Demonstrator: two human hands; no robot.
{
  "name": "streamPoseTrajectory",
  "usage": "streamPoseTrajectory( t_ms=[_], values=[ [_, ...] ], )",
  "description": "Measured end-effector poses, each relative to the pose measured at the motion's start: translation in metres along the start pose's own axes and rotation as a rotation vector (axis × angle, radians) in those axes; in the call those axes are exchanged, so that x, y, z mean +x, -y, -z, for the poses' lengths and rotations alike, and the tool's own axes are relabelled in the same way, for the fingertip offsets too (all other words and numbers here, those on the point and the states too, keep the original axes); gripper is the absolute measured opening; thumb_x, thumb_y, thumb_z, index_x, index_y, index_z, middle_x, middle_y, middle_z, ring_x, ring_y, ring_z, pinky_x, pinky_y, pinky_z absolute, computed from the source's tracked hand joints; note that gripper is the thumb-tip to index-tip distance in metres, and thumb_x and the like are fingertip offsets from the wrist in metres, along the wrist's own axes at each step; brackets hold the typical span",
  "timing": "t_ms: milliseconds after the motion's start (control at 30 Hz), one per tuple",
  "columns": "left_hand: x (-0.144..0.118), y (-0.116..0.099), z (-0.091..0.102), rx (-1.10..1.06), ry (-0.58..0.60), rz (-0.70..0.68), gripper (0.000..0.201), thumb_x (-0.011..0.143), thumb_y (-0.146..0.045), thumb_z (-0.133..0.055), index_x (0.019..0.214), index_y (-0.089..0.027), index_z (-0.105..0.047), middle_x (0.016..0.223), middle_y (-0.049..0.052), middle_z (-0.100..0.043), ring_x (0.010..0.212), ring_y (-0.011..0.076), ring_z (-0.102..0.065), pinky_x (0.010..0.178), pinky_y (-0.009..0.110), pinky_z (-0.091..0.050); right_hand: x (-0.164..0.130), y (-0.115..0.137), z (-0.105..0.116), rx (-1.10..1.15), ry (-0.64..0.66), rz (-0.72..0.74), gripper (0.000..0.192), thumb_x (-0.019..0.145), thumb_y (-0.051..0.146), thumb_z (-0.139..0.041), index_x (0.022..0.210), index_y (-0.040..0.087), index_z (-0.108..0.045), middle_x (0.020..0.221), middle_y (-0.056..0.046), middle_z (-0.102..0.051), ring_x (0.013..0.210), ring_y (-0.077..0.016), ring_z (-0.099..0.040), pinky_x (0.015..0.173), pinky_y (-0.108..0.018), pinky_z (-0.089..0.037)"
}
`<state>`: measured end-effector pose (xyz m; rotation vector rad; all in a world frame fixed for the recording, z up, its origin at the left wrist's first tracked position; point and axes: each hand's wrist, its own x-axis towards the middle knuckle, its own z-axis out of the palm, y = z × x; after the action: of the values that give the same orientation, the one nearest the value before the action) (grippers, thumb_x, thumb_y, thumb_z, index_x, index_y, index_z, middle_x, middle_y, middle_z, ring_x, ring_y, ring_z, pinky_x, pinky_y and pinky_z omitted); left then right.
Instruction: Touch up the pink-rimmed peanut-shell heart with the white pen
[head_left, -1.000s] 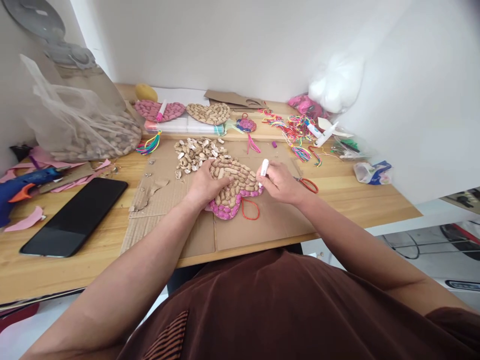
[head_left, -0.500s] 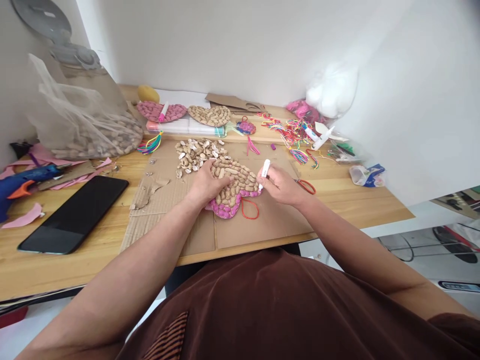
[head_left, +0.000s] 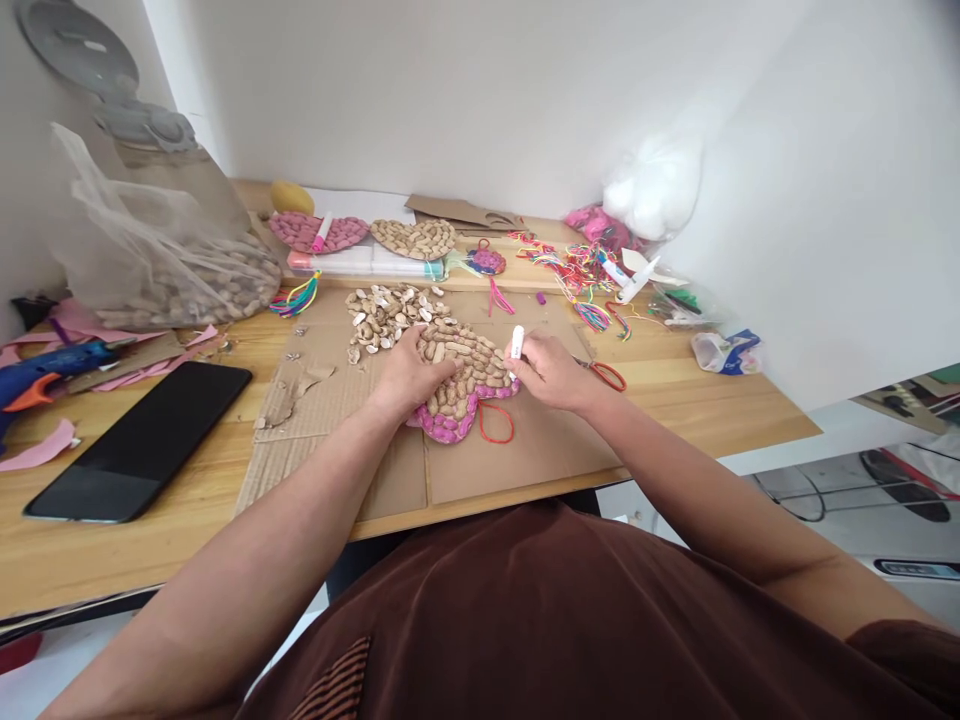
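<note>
A heart-shaped piece covered in peanut shells lies on the brown cardboard, its lobed edge near me coloured pinkish purple. My left hand grips its left side, thumb on top of the shells. In my right hand is a white marker pen, its lower end at the heart's right edge where colour meets plain shell; the tip itself is hard to make out. A red cord loop sticks out from the notch of the heart. Loose peanut shells are heaped behind my left hand.
Orange-handled scissors lie right of my right hand. A phone, a blue glue gun and a bag of peanuts are on the left. Two more shell pieces and tangled coloured threads sit at the back.
The marker has shifted slightly along the heart's right edge and stands a little more upright. My left hand keeps its hold. The whole view has moved slightly.
</note>
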<state>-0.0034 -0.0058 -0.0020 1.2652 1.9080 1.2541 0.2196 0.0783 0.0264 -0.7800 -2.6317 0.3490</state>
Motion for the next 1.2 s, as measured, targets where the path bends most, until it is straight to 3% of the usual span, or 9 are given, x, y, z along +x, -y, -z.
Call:
streamPoseTrajectory(
  t_ms=[267, 467, 633, 833, 967, 1200],
  values=[
    [0.0, 0.0, 0.0, 0.006, 0.01, 0.011, 0.075, 0.065, -0.037, -0.082, 0.131, -0.014, -0.056, 0.122, 0.014, -0.068, 0.113, 0.0306, -0.064, 0.101, 0.043, -0.048, -0.005, 0.004, 0.004, 0.032, -0.024, -0.028, 0.022, 0.098, 0.032, -0.046, 0.086, 0.018, -0.059, 0.086, -0.008, -0.066, 0.083, -0.0208, -0.059, 0.078, -0.033, -0.042],
    [-0.002, -0.002, 0.0, -0.02, 0.011, 0.019, 0.072, 0.066, -0.035, -0.082, 0.13, -0.015, -0.057, 0.118, 0.011, -0.07, 0.109, 0.0279, -0.066, 0.098, 0.04, -0.05, -0.003, 0.006, 0.002, 0.045, -0.016, -0.059, 0.019, 0.092, 0.031, -0.054, 0.08, 0.018, -0.059, 0.083, -0.008, -0.065, 0.085, -0.0217, -0.057, 0.084, -0.036, -0.039],
    [0.0, 0.001, -0.002, -0.036, 0.009, 0.021, 0.076, 0.064, -0.035, -0.083, 0.132, -0.014, -0.056, 0.117, 0.011, -0.07, 0.108, 0.0275, -0.067, 0.098, 0.04, -0.05, -0.014, 0.0, 0.002, 0.13, -0.151, -0.142, 0.016, 0.092, 0.034, -0.053, 0.088, 0.019, -0.06, 0.085, -0.006, -0.064, 0.082, -0.0207, -0.058, 0.079, -0.034, -0.041],
    [0.004, 0.007, -0.004, -0.056, 0.01, 0.016, 0.075, 0.062, -0.034, -0.084, 0.13, -0.015, -0.057, 0.114, 0.009, -0.071, 0.105, 0.0271, -0.068, 0.098, 0.041, -0.051, -0.045, -0.011, -0.02, 0.298, -0.342, -0.349, 0.022, 0.093, 0.043, -0.053, 0.088, 0.022, -0.055, 0.075, -0.003, -0.061, 0.066, -0.0189, -0.057, 0.063, -0.032, -0.043],
    [0.003, 0.007, -0.004, -0.068, 0.019, 0.013, 0.069, 0.064, -0.035, -0.083, 0.126, -0.017, -0.059, 0.107, 0.007, -0.073, 0.098, 0.0258, -0.069, 0.093, 0.04, -0.054, -0.056, -0.011, -0.029, 0.397, -0.388, -0.426, 0.021, 0.091, 0.043, -0.056, 0.085, 0.023, -0.052, 0.071, -0.002, -0.062, 0.065, -0.0191, -0.059, 0.061, -0.032, -0.044],
    [0.005, 0.012, -0.004, -0.046, 0.03, -0.042, 0.061, 0.066, -0.038, -0.082, 0.119, -0.018, -0.062, 0.104, 0.007, -0.074, 0.093, 0.0253, -0.071, 0.088, 0.04, -0.056, -0.056, -0.002, -0.027, 0.485, -0.403, -0.466, 0.015, 0.085, 0.035, -0.061, 0.079, 0.023, -0.055, 0.069, 0.0, -0.062, 0.064, -0.0167, -0.058, 0.059, -0.03, -0.042]
  ],
)
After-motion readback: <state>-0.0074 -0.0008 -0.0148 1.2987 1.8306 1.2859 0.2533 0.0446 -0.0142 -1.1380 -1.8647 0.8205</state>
